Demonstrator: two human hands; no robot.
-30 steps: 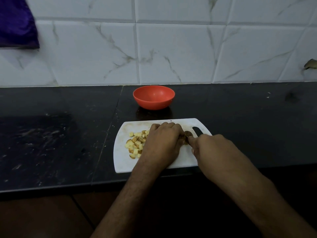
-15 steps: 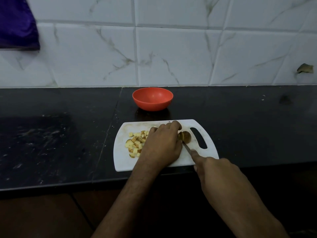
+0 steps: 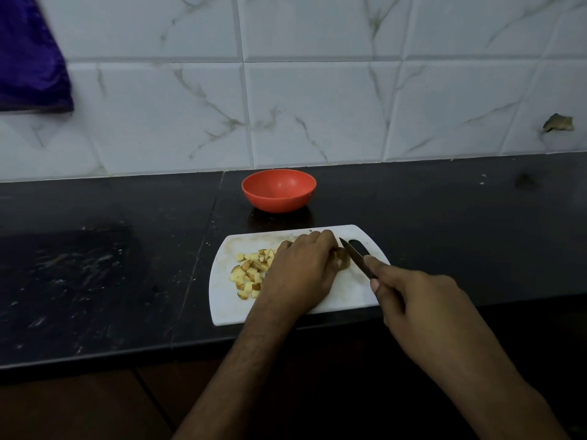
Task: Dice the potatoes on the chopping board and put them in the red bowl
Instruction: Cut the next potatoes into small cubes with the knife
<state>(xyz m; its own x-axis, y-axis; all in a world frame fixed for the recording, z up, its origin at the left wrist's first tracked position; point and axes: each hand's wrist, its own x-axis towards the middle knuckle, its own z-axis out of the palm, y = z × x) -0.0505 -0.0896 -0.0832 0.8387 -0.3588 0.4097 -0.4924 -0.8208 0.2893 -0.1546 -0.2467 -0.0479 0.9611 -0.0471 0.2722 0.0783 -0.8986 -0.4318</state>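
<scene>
Diced potatoes [image 3: 251, 273] on white chopping board [image 3: 346, 296], red bowl [image 3: 278, 190] behind

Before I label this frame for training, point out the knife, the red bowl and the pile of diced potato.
knife [image 3: 352, 254]: head view, on the middle of the dark blade.
red bowl [image 3: 279, 198]: head view, on its front outer wall.
diced potato [image 3: 251, 271]: head view, on the middle of the pile.

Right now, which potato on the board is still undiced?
The brown-skinned potato piece that the left hand holds, beside the knife. The diced cubes lie loose left of that hand.
</scene>
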